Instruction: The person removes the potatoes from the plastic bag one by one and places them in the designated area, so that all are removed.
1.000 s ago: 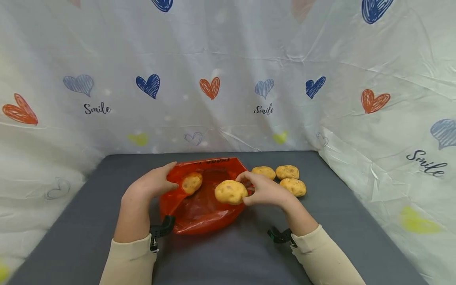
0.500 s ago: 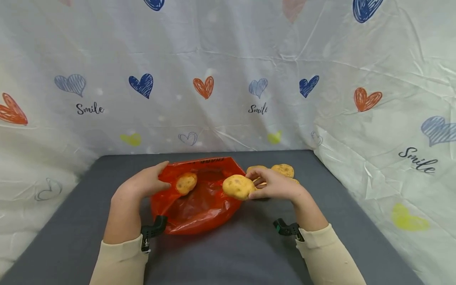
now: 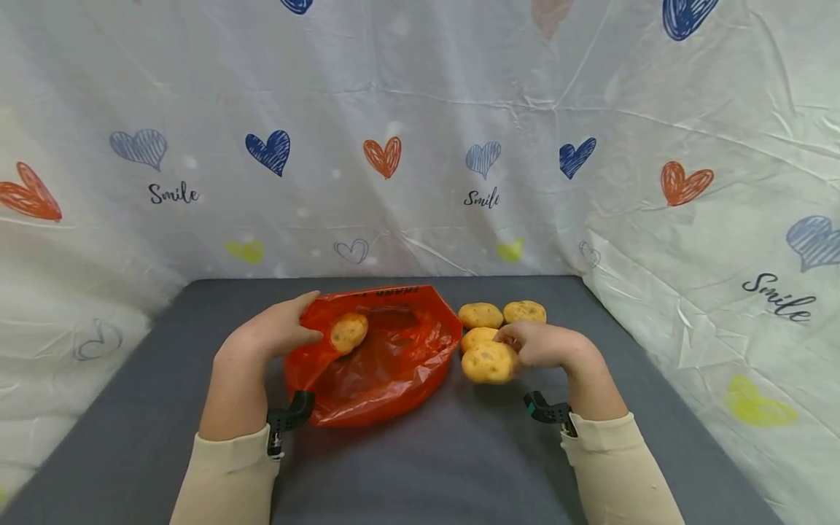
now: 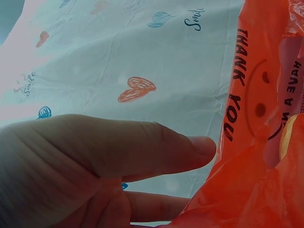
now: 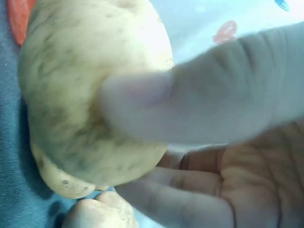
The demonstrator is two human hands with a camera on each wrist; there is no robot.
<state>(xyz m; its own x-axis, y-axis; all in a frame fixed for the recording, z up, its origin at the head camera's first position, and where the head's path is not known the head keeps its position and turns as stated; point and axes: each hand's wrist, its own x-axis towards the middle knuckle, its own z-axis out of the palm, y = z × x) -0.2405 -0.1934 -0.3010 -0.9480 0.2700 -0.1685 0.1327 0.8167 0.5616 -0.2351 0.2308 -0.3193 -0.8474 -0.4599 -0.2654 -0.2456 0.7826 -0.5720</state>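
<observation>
In the head view a red plastic bag (image 3: 394, 379) lies with its mouth toward me, and one potato (image 3: 348, 333) sits at its left side. My left hand (image 3: 267, 337) is at the bag's left rim. In the left wrist view its thumb (image 4: 180, 147) is straight at the bag's edge, and a finger passes behind the red film. My right hand (image 3: 550, 345) pinches another potato (image 3: 488, 362) right of the bag, the thumb (image 5: 142, 95) across its face. Whether that potato touches the table cannot be told. Partly hidden behind it is another potato (image 3: 477, 337).
Two potatoes, a left one (image 3: 480, 315) and a right one (image 3: 525, 311), lie farther back on the dark grey table (image 3: 420, 474). A white curtain (image 3: 420, 87) with printed hearts hangs behind the table's far edge and along its sides.
My right hand has carried its potato rightward, from in front of the bag's opening to beside the loose potatoes. My left hand stays at the bag's rim.
</observation>
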